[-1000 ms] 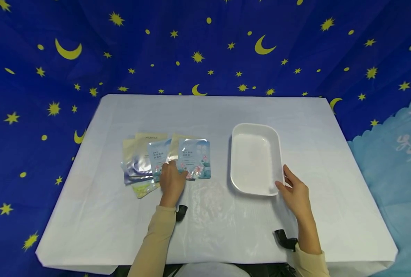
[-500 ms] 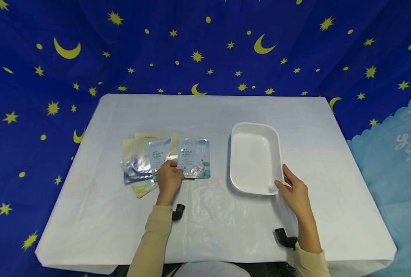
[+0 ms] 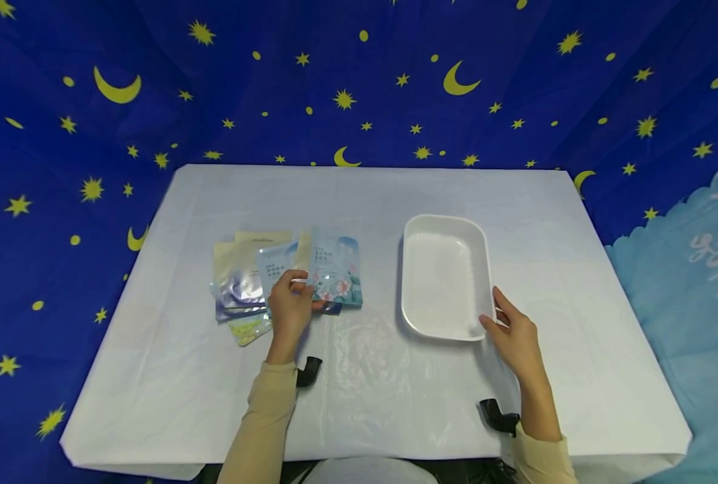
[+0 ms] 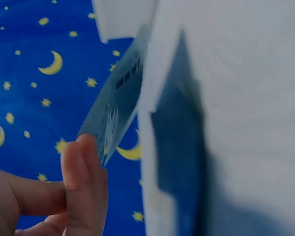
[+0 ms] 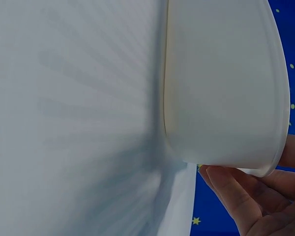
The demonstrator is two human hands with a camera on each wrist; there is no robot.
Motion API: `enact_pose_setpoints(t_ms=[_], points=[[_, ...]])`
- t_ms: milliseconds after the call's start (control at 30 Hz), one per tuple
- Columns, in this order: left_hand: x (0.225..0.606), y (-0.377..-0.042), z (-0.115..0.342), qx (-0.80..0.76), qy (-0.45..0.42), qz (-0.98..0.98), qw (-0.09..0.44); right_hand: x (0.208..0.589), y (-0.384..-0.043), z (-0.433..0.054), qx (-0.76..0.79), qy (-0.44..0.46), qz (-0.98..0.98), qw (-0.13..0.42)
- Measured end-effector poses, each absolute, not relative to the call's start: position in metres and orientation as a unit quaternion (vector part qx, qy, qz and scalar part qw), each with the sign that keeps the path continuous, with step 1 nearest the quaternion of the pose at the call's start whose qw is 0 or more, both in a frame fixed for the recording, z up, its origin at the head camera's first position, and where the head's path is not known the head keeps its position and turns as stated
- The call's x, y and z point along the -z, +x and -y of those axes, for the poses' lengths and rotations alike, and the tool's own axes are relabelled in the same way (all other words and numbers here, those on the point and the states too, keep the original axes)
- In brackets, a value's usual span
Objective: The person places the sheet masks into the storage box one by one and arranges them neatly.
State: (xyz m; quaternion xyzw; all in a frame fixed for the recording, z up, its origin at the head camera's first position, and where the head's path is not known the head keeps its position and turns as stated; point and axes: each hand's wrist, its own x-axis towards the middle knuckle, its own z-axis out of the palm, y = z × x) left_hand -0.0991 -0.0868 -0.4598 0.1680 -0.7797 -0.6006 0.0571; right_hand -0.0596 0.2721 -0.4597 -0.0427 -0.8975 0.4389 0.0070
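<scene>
My left hand [image 3: 289, 308] pinches the lower left edge of a light blue sheet mask packet [image 3: 336, 269] printed with pink flowers. In the left wrist view the packet [image 4: 119, 86] hangs tilted above the table, its barcode showing. Beneath and left of it lie several more packets: cream ones [image 3: 264, 238], another blue one [image 3: 274, 264] and a green-yellow one [image 3: 250, 329]. With thumb and fingers my right hand [image 3: 518, 341] grips the near right corner of a white rectangular tray [image 3: 445, 279]. The right wrist view shows the tray's outer wall [image 5: 221, 83] and fingers under its rim.
A white cloth covers the table [image 3: 365, 396], with its front edge close to the body. Black wrist-camera mounts [image 3: 499, 417] stick out beside both wrists. Behind hangs a blue star-and-moon curtain [image 3: 310, 81]; a light blue cloth [image 3: 686, 323] is at the right.
The blue flowered packet has come up off the pile and tilted in my left hand, which has shifted slightly left. My right hand and the tray stay put.
</scene>
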Motion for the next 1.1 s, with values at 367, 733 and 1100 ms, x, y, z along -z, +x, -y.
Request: enact_pose_setpoints(t_ms=[367,733,1100], points=[[0.416,-0.095,0.030,0.710,0.049,0.698,0.087,0.461,-0.060,-0.272,-0.442,-0.044,0.896,0.013],[0.412,-0.103,-0.027,0.706,0.006,0.705,0.068,0.460,-0.061,-0.271,-0.431,-0.045,0.901,0.009],[0.426,-0.101,-0.051,0.652,-0.026,0.756,0.048,0.459,-0.063,-0.270,-0.418,-0.057,0.907,-0.002]])
